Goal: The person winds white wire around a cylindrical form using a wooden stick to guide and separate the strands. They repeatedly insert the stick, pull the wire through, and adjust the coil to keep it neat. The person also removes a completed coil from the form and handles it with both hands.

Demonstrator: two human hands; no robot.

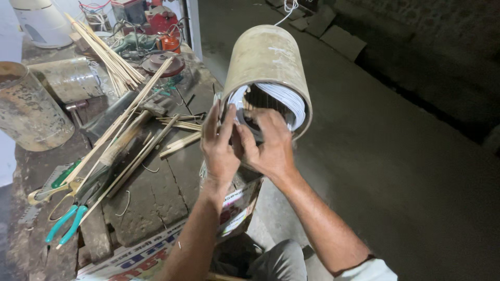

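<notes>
My left hand (220, 151) has its fingers (210, 124) spread open and flat against the mouth of the metal cylinder (268, 60), steadying it; my right hand (268, 145) curls its fingers (249, 147) into the opening, pressing on the white wire coil (291, 101) packed inside. The cylinder lies on its side at the right edge of the surface (156, 192), its mouth tipped toward me for reach. Thin sticks (125, 132) lie near, with green-handled pliers (65, 225) toward the near-left corner.
</notes>
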